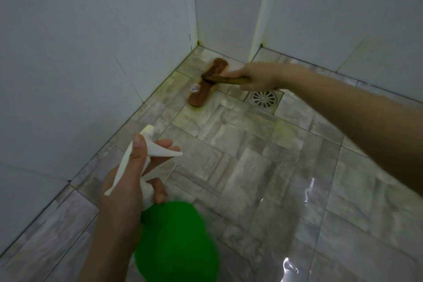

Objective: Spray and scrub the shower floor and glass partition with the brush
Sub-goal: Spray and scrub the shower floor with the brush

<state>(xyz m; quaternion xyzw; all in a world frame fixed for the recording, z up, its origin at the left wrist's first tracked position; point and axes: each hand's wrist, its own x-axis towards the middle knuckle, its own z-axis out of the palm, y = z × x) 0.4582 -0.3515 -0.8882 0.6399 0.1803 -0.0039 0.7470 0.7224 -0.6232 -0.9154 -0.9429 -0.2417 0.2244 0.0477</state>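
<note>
As left hand (pixel 128 181) grips the spray bottle (pixel 176 242), outstretched right hand (pixel 258 75) seemingly clasps the brush (pixel 207 82).

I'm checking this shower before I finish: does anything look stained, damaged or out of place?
Yellow-green staining marks the corner joint where the walls meet the floor, and a fainter tint lies beside the brush. It could be cleaner or mould. The drain cover sits flat; no broken tile shows.
</note>
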